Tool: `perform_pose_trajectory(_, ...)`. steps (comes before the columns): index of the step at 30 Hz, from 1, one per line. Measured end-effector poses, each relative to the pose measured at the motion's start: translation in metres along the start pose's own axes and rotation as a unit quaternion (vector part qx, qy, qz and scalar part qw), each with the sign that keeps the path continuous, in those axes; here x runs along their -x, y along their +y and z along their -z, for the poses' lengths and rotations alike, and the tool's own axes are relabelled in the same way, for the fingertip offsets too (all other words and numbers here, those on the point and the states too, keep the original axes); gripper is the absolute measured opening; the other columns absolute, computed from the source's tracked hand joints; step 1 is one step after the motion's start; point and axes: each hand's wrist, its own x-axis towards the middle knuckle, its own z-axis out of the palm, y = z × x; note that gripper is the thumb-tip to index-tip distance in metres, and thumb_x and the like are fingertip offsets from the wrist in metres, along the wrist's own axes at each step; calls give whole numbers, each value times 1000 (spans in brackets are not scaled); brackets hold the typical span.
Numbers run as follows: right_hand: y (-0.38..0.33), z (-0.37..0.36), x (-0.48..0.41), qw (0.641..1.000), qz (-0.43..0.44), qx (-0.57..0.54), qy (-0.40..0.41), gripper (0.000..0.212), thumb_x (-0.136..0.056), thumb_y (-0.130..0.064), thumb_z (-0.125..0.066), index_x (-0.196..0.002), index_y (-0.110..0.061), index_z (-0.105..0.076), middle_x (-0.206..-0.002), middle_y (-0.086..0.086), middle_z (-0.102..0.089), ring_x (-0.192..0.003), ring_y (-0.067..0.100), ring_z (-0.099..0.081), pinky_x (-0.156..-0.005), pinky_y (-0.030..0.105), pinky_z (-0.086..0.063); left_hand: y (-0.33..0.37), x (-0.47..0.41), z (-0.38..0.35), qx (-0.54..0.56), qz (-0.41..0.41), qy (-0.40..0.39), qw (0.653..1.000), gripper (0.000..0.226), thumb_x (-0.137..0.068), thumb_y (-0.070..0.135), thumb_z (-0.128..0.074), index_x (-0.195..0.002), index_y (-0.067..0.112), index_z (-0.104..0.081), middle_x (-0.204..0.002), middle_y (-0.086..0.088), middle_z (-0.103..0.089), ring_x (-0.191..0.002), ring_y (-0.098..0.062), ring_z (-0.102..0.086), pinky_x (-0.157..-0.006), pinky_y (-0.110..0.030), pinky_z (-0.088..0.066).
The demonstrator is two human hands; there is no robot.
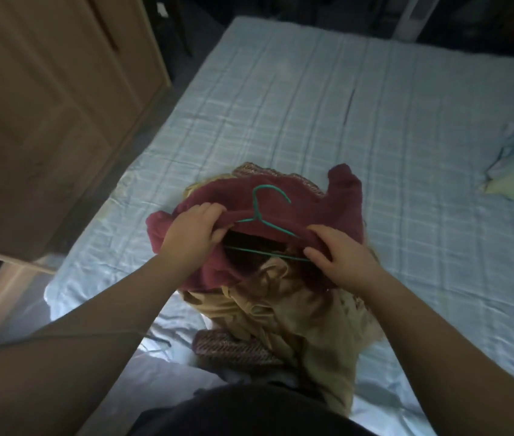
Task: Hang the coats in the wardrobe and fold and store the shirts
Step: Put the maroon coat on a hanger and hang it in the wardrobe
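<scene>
hands: left hand (191, 229) and right hand (340, 256) each pinch the maroon coat (280, 199) at its collar | where: atop clothes pile (296, 316) on bed (312, 105), green hanger (256, 205) half inside | risk: i reckon a wire shoulder slips out, or the hook snags knit

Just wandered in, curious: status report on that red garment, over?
Left hand and right hand both grip maroon garment. Green hanger partly inside it, hook out. Tan clothes heaped underneath; nothing blocking.

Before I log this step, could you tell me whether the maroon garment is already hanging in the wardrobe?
No, the left hand and right hand hold the maroon garment, green hanger inside, over the bed.
</scene>
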Motion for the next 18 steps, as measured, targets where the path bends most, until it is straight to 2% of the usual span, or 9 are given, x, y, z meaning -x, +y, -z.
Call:
perform_pose_trajectory(2, -33, 18, 6, 997, 37, -39, -47, 56, -89, -38, -55, -143, -29, -44, -136, -8, -55, -124, 12, -50, -106, 29, -38, -14, 18, 28, 14, -11, 27, 999, 17, -92, 36, -60, -104, 25, -57, -93, 7, -57, -90, -22, -59, -75, -40, -48)
perform_pose_trajectory(4, -67, 32, 11, 997, 59, -9, -50, 63, -82, -21, -60, -142, -31, -45, -137, -9, -56, -124, 10, -51, -105, 24, -36, -27, 39, 59, 28, -21, 70, 997, 12, -92, 37, -61, -97, 27, -56, -84, 12, -52, -83, -22, -59, -68, -34, -43)
perform_pose_trajectory(5, -86, 35, 13, 997, 57, 25, -36, 61, -82, -19, -62, -140, -31, -47, -136, -8, -58, -123, 12, -53, -103, 25, -38, -32, 48, 76, 27, -30, 88, 995, 13, -91, 38, -61, -95, 26, -57, -81, 12, -52, -79, -22, -59, -68, -34, -43)
perform_pose_trajectory(8, -146, 36, 15, 986, 81, 137, 49, 47, -87, -27, -65, -133, -26, -54, -127, -1, -64, -116, 25, -58, -98, 41, -44, -45, 78, 127, -24, -74, 126, 989, 20, -91, 42, -58, -94, 22, -60, -79, 5, -61, -77, -25, -62, -73, -38, -45)
perform_pose_trajectory(11, -207, 39, 23, 970, 137, 116, 162, 35, -91, -32, -57, -124, -24, -57, -115, -1, -62, -105, 26, -58, -87, 39, -47, -58, 107, 178, -33, -99, 179, 978, 19, -95, 41, -56, -104, 25, -59, -91, 2, -62, -87, -26, -62, -72, -40, -49)
perform_pose_trajectory(14, -271, 52, 30, 936, 174, 132, 275, 27, -93, -39, -55, -116, -27, -53, -111, -6, -51, -93, 23, -58, -70, 39, -51, -61, 130, 233, -49, -119, 228, 965, 22, -97, 42, -53, -113, 26, -58, -97, 2, -59, -93, -25, -62, -70, -43, -52)
perform_pose_trajectory(18, -345, 81, 35, 903, 173, 179, 349, 30, -95, -45, -48, -120, -28, -46, -114, -1, -60, -85, 33, -65, -65, 44, -53, -52, 146, 307, -96, -123, 301, 941, 34, -96, 51, -46, -114, 24, -55, -103, 0, -61, -94, -27, -64, -68, -43, -54)
